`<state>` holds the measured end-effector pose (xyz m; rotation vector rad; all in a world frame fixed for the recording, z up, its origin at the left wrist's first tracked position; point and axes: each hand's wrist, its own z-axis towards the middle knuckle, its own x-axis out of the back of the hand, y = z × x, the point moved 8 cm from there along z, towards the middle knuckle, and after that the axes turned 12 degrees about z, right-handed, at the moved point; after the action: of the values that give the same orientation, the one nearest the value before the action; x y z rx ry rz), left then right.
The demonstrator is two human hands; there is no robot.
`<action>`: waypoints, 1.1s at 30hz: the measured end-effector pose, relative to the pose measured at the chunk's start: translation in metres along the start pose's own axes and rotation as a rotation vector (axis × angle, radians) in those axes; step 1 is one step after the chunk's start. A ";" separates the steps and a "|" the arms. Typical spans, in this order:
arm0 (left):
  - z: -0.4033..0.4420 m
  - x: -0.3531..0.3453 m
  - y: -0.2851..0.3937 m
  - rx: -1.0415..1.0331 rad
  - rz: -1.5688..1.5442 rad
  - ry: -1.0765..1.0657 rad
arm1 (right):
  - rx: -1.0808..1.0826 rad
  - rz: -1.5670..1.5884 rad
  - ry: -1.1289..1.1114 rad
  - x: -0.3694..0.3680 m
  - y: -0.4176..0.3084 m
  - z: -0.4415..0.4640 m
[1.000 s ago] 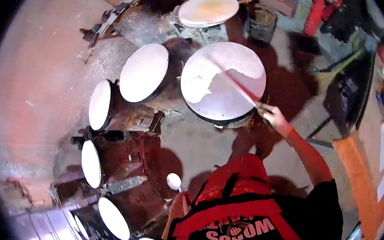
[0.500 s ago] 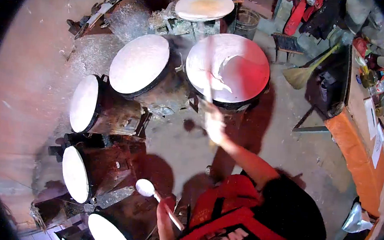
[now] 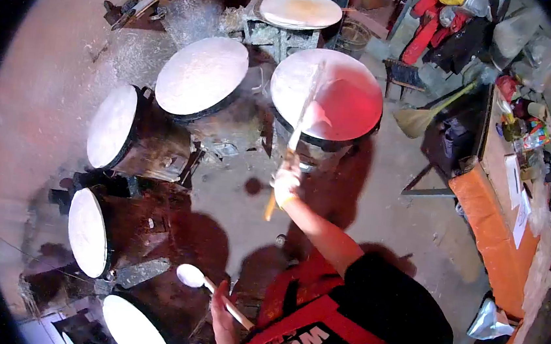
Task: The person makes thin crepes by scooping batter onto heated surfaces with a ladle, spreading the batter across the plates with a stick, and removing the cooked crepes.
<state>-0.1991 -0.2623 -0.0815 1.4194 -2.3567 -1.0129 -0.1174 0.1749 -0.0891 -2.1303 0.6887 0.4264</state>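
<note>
My right hand point(image 3: 287, 182) is closed around a long, thin spatula point(image 3: 307, 106) with a whitish blade and a yellowish handle end. Its blade reaches over the round griddle point(image 3: 352, 110) ahead, whose top is partly white and partly red-tinted; whether blade and surface touch I cannot tell. Low in the view, my left hand point(image 3: 223, 318) grips the light handle of a ladle point(image 3: 190, 275), its white round head pointing left. The ladle is off to the side of the white-topped drums.
Round white-topped drums point(image 3: 203, 77) curve along the left, with another white disc point(image 3: 301, 9) at the back. A broom point(image 3: 417, 121) leans beside the orange-sided table point(image 3: 496, 237) on the right, which bears papers and packets. A bucket point(image 3: 353, 36) stands behind the griddle.
My right hand has moved down and left with the spatula, and the white streaks on the griddle look different. The view has shifted slightly; my left hand still holds the ladle.
</note>
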 end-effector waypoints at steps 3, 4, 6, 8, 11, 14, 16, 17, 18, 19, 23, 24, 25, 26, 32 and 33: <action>0.048 0.009 -0.020 0.147 -0.003 -0.033 | 0.041 0.022 -0.080 0.050 -0.025 -0.002; 0.050 -0.001 -0.017 0.198 -0.013 -0.025 | 0.067 -0.103 -0.086 0.055 -0.048 -0.011; 0.047 -0.030 -0.002 0.215 0.004 -0.027 | 0.054 -0.172 -0.102 0.062 -0.086 -0.019; 0.043 -0.059 0.012 0.201 0.035 -0.057 | 0.059 -0.053 -0.145 0.058 -0.109 -0.014; 0.023 -0.106 0.040 0.071 0.089 -0.137 | 0.171 -0.057 -0.043 0.036 -0.102 -0.005; 0.015 -0.143 0.049 0.076 0.144 -0.133 | 0.026 -0.440 -0.188 0.021 -0.087 -0.013; 0.020 -0.155 0.043 0.096 0.131 -0.189 | 0.120 -0.490 -0.330 0.050 -0.090 0.011; 0.020 -0.160 0.042 0.101 0.122 -0.196 | 0.202 -0.503 -0.403 0.070 -0.095 0.030; 0.021 -0.168 0.041 0.103 0.109 -0.203 | 0.206 -0.511 -0.445 0.091 -0.109 0.038; 0.019 -0.174 0.038 0.107 0.094 -0.210 | -0.015 -0.413 -0.429 0.103 -0.139 0.017; 0.027 -0.196 0.022 0.120 0.097 -0.134 | -0.090 -0.278 -0.407 0.110 -0.205 0.018; 0.027 -0.206 0.020 0.119 0.077 -0.150 | -0.093 -0.195 -0.436 0.100 -0.205 0.025; 0.026 -0.218 0.019 0.119 0.055 -0.163 | -0.100 -0.112 -0.466 0.089 -0.201 0.030; 0.028 -0.230 0.018 0.111 0.038 -0.200 | 0.001 -0.271 -0.367 0.084 -0.193 0.038; 0.027 -0.291 0.023 0.088 -0.017 -0.277 | -0.047 -0.604 -0.610 0.141 -0.213 0.058; 0.031 -0.294 0.017 0.089 -0.055 -0.304 | -0.036 -0.512 -0.553 0.165 -0.230 0.073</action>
<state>-0.0753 0.0048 -0.0455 1.4584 -2.6166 -1.2301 0.1483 0.2952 -0.0761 -1.9906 -0.1766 0.6982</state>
